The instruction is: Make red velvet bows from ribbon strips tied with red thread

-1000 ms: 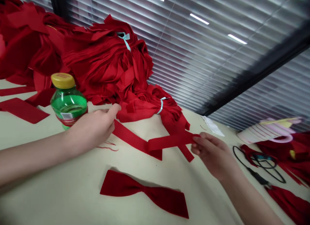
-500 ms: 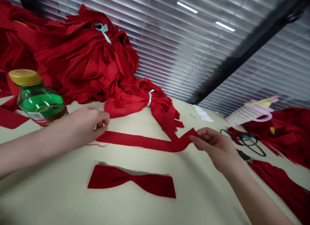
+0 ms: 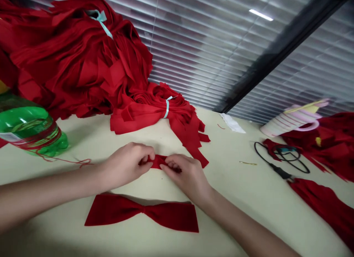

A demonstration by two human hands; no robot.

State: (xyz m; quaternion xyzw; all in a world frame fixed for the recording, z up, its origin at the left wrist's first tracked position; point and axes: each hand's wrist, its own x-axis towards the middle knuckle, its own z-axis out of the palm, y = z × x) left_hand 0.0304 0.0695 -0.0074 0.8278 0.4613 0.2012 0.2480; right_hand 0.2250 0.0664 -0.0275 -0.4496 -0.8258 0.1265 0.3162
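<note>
Here we are at the cream tabletop (image 3: 235, 212), and the left hand (image 3: 124, 165) and right hand (image 3: 186, 175) are close together at the center, fingertips nearly meeting, both pinching a short red felt strip (image 3: 158, 161). It's a narrow, bunched band, with only a small stretch showing between the fingers, and its ends are hidden inside the grip. It sits just above the table, right between the two hands.

Right at 6 o'clock, just below the wrists, lies a flat red felt bow shape (image 3: 141, 214), wide at both ends and narrow in the middle. Over at 9 o'clock, a green plastic bottle (image 3: 30, 131) lies cut off by the frame, and its white label (image 3: 7, 137) is too small and slanted to read. Loose red thread (image 3: 63, 161) trails from it toward the left wrist.

At 12 o'clock, a bundle of red felt strips (image 3: 155, 111) is cinched with pale blue ribbon (image 3: 166, 107), and a big heap of red felt (image 3: 77, 57) towers behind it at 11. Out at 3 o'clock, there's a black cord (image 3: 282, 163), with more red felt (image 3: 323, 205) beside it. At 2 o'clock, a white paper scrap (image 3: 232, 123) and a pink-striped cup (image 3: 289, 123) sit toward the window blinds (image 3: 199, 46).
</note>
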